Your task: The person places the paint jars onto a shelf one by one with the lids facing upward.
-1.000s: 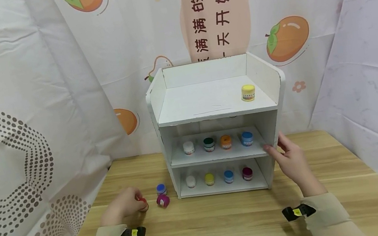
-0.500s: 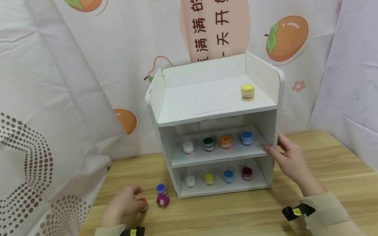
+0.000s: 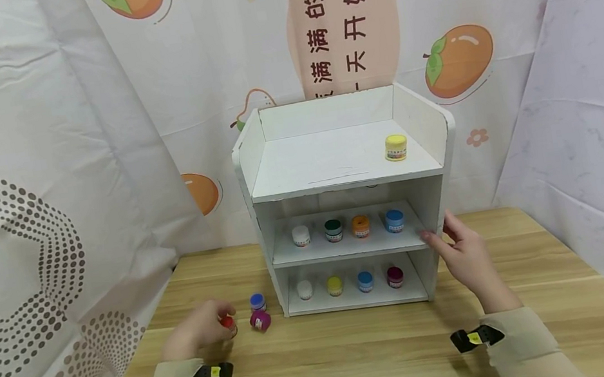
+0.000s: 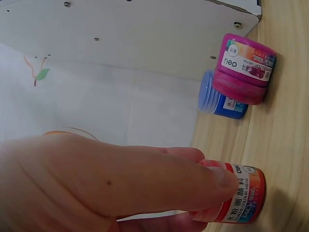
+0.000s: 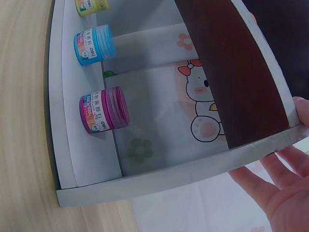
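Observation:
My left hand [image 3: 202,326] is low at the left of the table, with thumb and fingers around a red paint jar [image 4: 248,195]. In the left wrist view the thumb lies along the jar's label and the other fingers are behind its lid. Just right of it, a magenta paint jar [image 4: 248,63] lies on its side against a blue paint jar [image 4: 224,102]. My right hand [image 3: 468,260] holds the right side panel of a white shelf [image 3: 348,187]. Its thumb is at the panel's front edge, while the fingers [image 5: 270,181] lie along the outer face.
On the middle shelf stand white, dark green, orange [image 3: 361,226] and blue jars. The bottom shelf bears white, yellow, blue and dark magenta [image 5: 104,110] jars. One yellow jar [image 3: 396,147] sits on top at the right. A printed curtain [image 3: 232,36] hangs behind the wooden table [image 3: 329,367].
The left fingers have shifted on the red jar: they covered its top, spread off it, and now stand around it with the red lid showing. The right hand and shelf have stayed put.

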{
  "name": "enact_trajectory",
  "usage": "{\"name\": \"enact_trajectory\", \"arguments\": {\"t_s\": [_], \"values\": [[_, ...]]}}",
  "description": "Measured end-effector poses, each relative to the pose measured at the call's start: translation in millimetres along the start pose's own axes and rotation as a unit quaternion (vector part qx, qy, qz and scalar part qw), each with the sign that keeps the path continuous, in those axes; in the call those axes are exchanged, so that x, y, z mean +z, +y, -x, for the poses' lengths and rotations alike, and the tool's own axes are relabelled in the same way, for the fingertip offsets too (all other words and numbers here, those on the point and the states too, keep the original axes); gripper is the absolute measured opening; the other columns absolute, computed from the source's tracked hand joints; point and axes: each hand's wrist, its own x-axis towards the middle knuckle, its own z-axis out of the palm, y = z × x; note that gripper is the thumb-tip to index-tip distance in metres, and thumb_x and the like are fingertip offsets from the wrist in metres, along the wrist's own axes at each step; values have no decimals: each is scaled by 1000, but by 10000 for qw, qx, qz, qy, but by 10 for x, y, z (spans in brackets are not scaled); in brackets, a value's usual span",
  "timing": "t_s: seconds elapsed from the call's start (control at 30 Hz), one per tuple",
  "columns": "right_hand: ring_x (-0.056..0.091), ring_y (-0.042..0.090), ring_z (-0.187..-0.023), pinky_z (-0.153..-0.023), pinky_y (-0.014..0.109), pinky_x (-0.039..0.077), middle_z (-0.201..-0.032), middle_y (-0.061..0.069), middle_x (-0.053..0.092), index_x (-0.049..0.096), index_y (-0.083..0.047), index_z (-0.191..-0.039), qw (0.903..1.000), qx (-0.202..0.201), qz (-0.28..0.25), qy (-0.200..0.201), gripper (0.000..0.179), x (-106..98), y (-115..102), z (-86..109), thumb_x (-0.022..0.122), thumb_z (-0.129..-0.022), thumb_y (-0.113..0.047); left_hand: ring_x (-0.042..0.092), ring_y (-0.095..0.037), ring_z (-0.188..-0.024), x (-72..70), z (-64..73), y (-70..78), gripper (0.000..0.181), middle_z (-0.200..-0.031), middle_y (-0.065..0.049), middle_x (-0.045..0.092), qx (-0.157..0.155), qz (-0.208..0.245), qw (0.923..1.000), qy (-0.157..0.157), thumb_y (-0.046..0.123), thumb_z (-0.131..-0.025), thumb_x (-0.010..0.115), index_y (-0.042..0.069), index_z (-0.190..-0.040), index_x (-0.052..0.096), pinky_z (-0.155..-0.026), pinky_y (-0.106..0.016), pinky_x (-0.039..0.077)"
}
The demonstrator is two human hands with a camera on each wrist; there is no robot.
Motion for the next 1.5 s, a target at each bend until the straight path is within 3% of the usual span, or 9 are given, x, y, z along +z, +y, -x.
{"name": "enact_trajectory", "arguments": {"t_s": [0.37, 0.67, 1.03, 1.2, 1.37, 1.5], "values": [[51, 41, -131, -82, 14, 51, -150, 13, 51, 43, -22, -157, 10000, -18, -6, -24, 63, -8, -5, -2, 68, -100, -13, 57, -18, -80, 32, -21, -8, 20, -86, -1, 64, 103, -135, 9999, -11, 0, -82, 81, 6, -99, 72, -75, -42, 54], [52, 42, -131, -83, 15, 51, -149, 14, 51, 44, -21, -156, 10000, -45, 47, -15, 62, -13, -10, -9, 68, -99, -13, 59, -18, -82, 8, -10, 17, 22, -87, -1, 65, 11, -170, 9998, 83, 2, -83, 82, 4, -103, 73, -79, -44, 55], [52, 40, -130, -82, 14, 50, -149, 12, 52, 45, -21, -155, 10000, -80, -27, 32, 62, -10, -14, -6, 69, -99, -13, 63, -18, -87, -96, 65, 133, 26, -93, -2, 67, 128, -77, 9992, 373, 0, -83, 76, 1, -110, 74, -80, -41, 57], [52, 40, -130, -82, 15, 50, -149, 12, 52, 45, -20, -155, 10000, -45, -10, 3, 62, -10, 7, -4, 69, -99, -13, 61, -15, -83, -134, 84, 213, 19, -90, 1, 65, 313, -170, 9983, 467, 2, -85, 77, 7, -103, 75, -77, -38, 57], [52, 39, -131, -83, 16, 50, -149, 12, 52, 46, -20, -155, 10000, -28, -9, 12, 61, -11, 24, -7, 69, -99, -14, 61, -12, -83, -165, 114, 309, 15, -91, 4, 64, 754, -416, 9943, 633, 6, -86, 79, 12, -98, 75, -80, -40, 57], [52, 39, -131, -82, 14, 50, -149, 12, 52, 46, -20, -155, 10000, -17, 0, 26, 61, -8, 30, -6, 69, -99, -14, 61, -13, -84, -185, 148, 392, 16, -94, 4, 62, 1109, -525, 9898, 725, 8, -86, 81, 10, -101, 75, -78, -38, 57]]}}
